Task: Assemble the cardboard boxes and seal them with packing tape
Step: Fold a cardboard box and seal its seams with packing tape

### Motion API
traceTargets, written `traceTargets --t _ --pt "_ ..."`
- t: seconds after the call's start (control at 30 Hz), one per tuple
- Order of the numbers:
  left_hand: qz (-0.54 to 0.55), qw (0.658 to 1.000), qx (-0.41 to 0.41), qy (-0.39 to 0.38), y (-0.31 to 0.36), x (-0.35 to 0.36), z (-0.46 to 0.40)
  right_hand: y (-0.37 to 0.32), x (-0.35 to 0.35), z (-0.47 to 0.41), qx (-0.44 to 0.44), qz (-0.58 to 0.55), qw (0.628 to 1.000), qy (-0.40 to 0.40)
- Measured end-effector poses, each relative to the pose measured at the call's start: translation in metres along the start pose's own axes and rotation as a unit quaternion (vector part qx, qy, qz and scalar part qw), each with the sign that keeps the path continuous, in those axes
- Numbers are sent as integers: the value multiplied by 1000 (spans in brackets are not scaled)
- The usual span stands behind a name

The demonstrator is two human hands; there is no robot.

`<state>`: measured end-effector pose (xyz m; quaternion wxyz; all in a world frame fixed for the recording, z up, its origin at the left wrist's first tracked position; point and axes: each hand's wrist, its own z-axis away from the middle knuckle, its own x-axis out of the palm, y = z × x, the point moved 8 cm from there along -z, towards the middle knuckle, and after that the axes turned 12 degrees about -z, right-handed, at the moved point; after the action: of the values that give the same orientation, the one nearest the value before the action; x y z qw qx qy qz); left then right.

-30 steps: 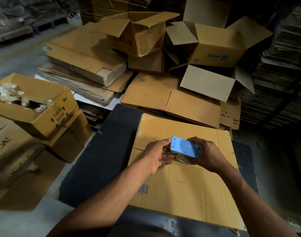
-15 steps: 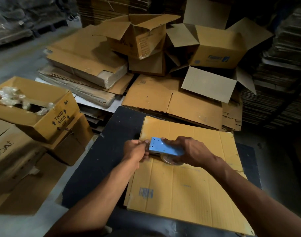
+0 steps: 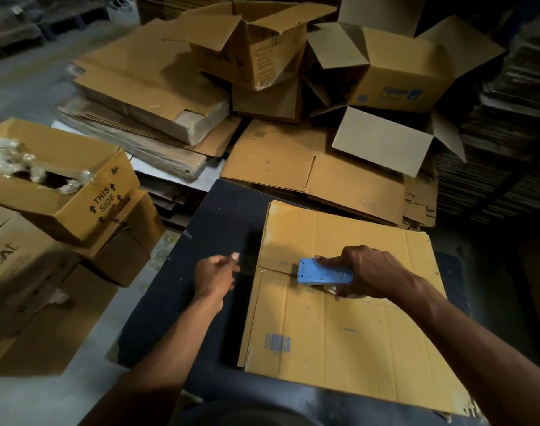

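"THIS SIDE UP" with arrows is printed in black on the open brown carton (image 3: 63, 186) at the left, which holds crumpled clear plastic; the box beneath it (image 3: 13, 272) reads what looks like "boat". A blue logo sits on the open carton (image 3: 397, 72) at the back right, too blurred to read. The flat yellow-brown cardboard box (image 3: 348, 327) in front of the person carries a blue barcode near its lower left corner.

The blue tape dispenser (image 3: 322, 273) lies with its long axis across the box, its nose pointing left along the flap seam. The right hand (image 3: 370, 273) is wrapped around it, pressing it onto the cardboard. The left hand (image 3: 216, 276) is off the box's left edge, fingers pinched together on what seems to be the clear tape end (image 3: 247, 262), hard to make out.

The box lies flat on a dark worktable (image 3: 176, 302). Around it are stacks of flattened cartons (image 3: 146, 118), a grey floor and dim shelving.
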<state>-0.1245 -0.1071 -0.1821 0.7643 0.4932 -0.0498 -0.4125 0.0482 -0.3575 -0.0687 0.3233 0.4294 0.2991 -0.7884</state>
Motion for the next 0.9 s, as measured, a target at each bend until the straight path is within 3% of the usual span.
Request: traceTargets --t 0.43,0.57,0.9 --pt "8 999 -27 -24 -31 41 -8 -22 3 -20 39 78 996 -37" --pt "-28 999 -24 -13 -34 49 -5 -22 6 -18 37 83 994 -61" --pt "-236 964 -20 -119 -10 53 -4 -34 10 -25 -6 64 995 -76"
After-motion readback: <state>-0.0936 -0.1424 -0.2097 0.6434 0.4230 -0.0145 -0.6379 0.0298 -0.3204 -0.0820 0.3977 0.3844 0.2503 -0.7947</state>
